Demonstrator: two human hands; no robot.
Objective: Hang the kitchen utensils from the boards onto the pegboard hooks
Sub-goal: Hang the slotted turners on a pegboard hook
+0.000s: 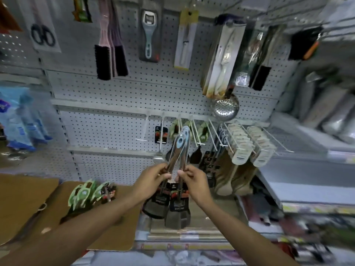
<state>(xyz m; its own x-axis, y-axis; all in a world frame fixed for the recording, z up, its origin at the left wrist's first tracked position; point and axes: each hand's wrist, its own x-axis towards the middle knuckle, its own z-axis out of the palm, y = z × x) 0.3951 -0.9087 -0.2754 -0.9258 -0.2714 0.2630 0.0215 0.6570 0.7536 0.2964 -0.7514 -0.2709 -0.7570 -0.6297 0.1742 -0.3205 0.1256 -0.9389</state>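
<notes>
Gleaming blue-tipped dark spatulas [177, 166], upright

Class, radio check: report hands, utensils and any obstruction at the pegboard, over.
Left hand and right hand each pinch a blue-handled spatula, handles up, below the hooks. Green-handled utensils wait on the board. Some hooks already loaded; nothing blocking. Over.

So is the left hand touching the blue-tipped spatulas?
Touching: the head view shows the left hand pinching the blue-tipped spatulas by their handles.

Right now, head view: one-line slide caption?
Left hand and right hand hold two blue-tipped spatulas up toward pegboard hooks.
</notes>
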